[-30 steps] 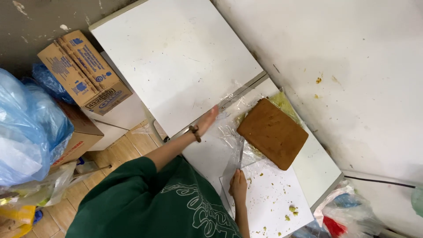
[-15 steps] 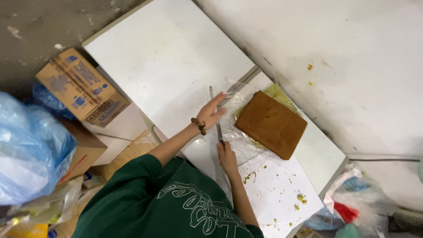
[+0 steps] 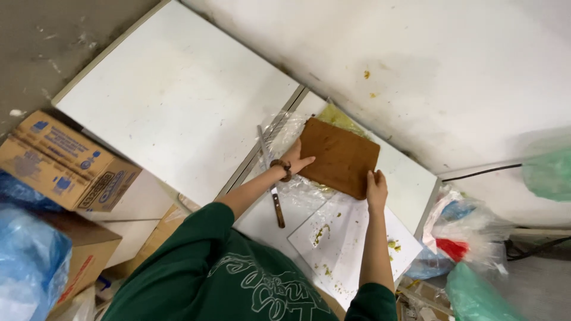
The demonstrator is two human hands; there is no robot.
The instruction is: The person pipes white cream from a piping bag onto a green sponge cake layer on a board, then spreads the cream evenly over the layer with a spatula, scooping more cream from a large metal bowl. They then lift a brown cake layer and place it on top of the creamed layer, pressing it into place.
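Brown slab of cake (image 3: pixel 340 156) lay on clear plastic wrap (image 3: pixel 297 190) on the white worktop (image 3: pixel 410 184). Left hand (image 3: pixel 295 157) pressed its edge with fingers spread flat; right hand (image 3: pixel 376 188) gripped the near corner, fingers curled. A knife (image 3: pixel 270 178) lay beside the left wrist.

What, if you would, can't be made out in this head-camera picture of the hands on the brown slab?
- Left hand: on the brown slab; its palm side is hidden.
- Right hand: fingertips at the slab's near corner; grip underneath hidden.
- Knife: its middle is crossed by the left wrist.
- Green layer: mostly covered by the slab.
- Clear plastic sheet: its extent under the slab is hidden.
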